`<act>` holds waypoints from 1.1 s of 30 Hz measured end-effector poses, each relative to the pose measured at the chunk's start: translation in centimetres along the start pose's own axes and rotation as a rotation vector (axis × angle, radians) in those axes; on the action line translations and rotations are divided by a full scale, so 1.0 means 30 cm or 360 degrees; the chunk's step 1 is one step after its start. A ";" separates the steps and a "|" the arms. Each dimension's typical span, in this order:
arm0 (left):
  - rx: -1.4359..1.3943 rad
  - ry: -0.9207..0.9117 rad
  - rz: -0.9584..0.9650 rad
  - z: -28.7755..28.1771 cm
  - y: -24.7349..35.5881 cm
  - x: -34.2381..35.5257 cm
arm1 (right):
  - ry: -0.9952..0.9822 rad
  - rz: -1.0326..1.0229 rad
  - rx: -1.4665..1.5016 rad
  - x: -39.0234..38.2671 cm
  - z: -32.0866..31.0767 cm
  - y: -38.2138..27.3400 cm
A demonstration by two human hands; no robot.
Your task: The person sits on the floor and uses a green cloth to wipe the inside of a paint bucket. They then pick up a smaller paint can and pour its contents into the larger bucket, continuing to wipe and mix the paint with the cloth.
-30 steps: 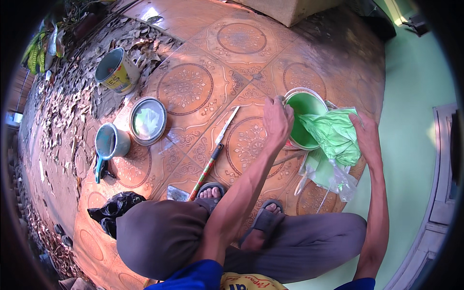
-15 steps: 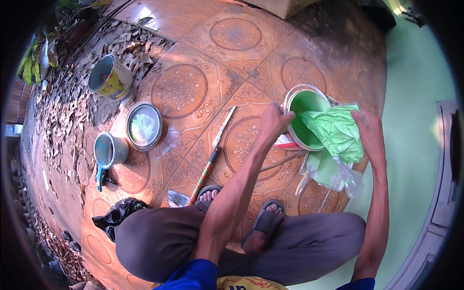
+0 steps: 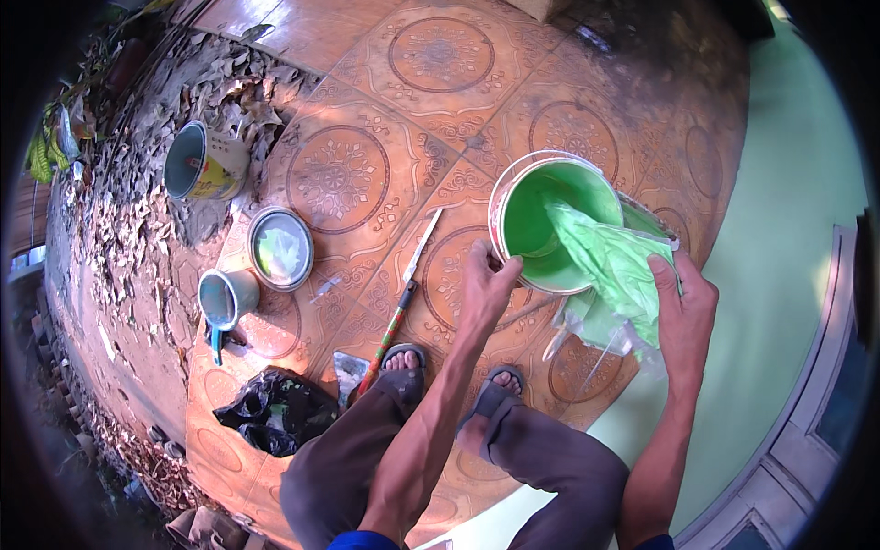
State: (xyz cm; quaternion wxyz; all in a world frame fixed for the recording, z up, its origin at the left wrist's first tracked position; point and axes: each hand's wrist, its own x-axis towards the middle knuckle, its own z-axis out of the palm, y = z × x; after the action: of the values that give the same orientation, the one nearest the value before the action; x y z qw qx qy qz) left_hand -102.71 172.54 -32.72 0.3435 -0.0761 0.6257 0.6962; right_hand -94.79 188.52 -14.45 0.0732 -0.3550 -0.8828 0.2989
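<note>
My left hand (image 3: 491, 286) grips the near-left rim of a paint bucket (image 3: 524, 206), thumb over the edge. Green paint coats the bucket's inner wall, and its mouth faces me. A crumpled, green-smeared plastic bag (image 3: 612, 261) hangs from inside the bucket over its right rim. At the bag's right end my right hand (image 3: 686, 307) is closed, pinching the plastic. Below the bucket lies clear plastic (image 3: 587, 321), partly covered by the bag. A long knife-like blade with a striped handle (image 3: 403, 307) rests on the tiles left of my left hand.
To the left stand a blue-handled dipper (image 3: 229, 298), a round paint-stained lid (image 3: 280, 247) and a yellow-labelled bucket (image 3: 206, 163). A black plastic bag (image 3: 280, 411) lies near my left knee. A pale green wall (image 3: 779, 275) rises at the right. Dry leaves cover the ground at left.
The bucket has shifted left and tipped more toward me, in my left hand's grip. The green bag is drawn out straighter toward my right hand. My knees have moved down in the view.
</note>
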 end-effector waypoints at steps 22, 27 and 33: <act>-0.0406 0.0548 -0.0077 -0.384 0.911 -0.325 | -0.0779 -0.0671 -0.0094 0.291 -0.243 -1.118; -0.0521 0.0778 0.0022 -0.395 0.977 -0.201 | -0.0909 -0.0916 -0.0183 0.470 -0.177 -1.260; -0.0585 0.1170 0.0022 -0.429 1.038 0.027 | -0.1202 -0.1125 0.0017 0.774 0.063 -1.307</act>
State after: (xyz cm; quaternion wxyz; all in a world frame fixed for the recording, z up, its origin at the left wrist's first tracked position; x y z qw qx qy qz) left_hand -125.34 161.55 -10.29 0.0730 -0.3756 0.5724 0.7253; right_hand -135.40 180.87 4.83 -0.1521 0.0979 -0.9121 0.3678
